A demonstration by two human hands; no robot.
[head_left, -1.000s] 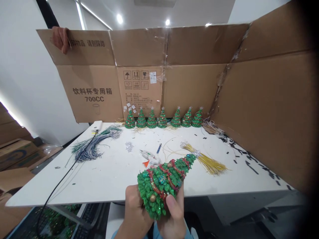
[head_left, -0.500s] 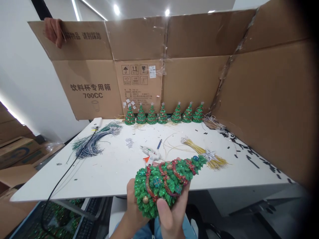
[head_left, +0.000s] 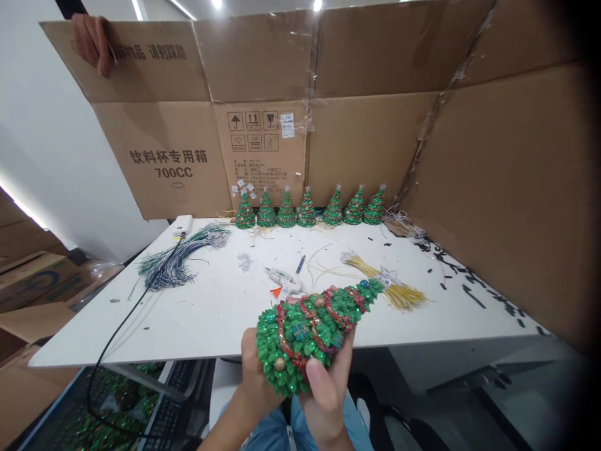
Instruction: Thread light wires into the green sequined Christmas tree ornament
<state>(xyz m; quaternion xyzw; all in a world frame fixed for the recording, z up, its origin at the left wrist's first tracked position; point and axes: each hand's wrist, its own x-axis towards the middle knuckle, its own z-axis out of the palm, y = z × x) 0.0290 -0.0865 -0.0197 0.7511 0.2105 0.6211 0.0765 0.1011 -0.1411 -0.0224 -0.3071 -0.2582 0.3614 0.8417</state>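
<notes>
A glittery green Christmas tree ornament [head_left: 312,335] with red garlands, small gift boxes and a silver star lies tilted in both hands, above the table's front edge. Its star tip points to the upper right, its wide base to the lower left. My right hand [head_left: 328,394] grips it from below, thumb pressed on the front. At the base, my left hand [head_left: 258,376] supports the ornament; most of its fingers are hidden behind it. Just beyond lies a white hot glue gun [head_left: 290,285] with an orange tag. A bundle of gold cords [head_left: 404,294] is partly behind the star.
Several small green trees [head_left: 286,210] line the back of the white table [head_left: 188,326], against a cardboard screen [head_left: 366,131]. At left are blue and green cords [head_left: 171,266] and a black cable [head_left: 115,332]. Black scraps [head_left: 474,295] litter the right side. A crate [head_left: 84,401] stands below left.
The view has tilted slightly downward, so the table and screen sit higher in the picture. Both hands keep their hold on the tree ornament, which has barely moved.
</notes>
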